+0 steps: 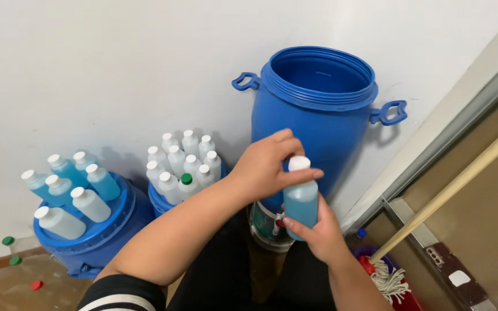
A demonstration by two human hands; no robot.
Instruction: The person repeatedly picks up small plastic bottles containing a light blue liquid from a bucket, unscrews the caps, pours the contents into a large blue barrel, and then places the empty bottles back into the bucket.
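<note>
Head view, looking down into a corner by a white wall. Right hand [317, 233] grips a small plastic bottle [301, 206] of pale blue liquid from below and behind, fingers clamped around its lower body; the bottle stands roughly upright, held in the air in front of the large open blue drum [312, 109]. Left hand [269, 164] comes over from the left, its fingers closed on the bottle's white cap [299, 163], thumb and forefinger pinching it from either side. The drum has no lid on, stands against the wall and has a handle on each side. Just below the bottle, partly hidden by the hands, sits a round white-rimmed container [269, 230]; its contents cannot be made out. To the left, two low blue drum tops carry capped bottles: the nearer cluster [183, 164] holds whitish bottles standing upright, white caps except one green cap [186, 178]; the farther group [67, 193] holds blue-filled and whitish bottles, most lying tilted. Loose green and red caps [8, 241] lie scattered on the floor at far left. At lower right a mop head [388, 280] with a wooden handle [462, 181] leans across a brown floor.
</note>
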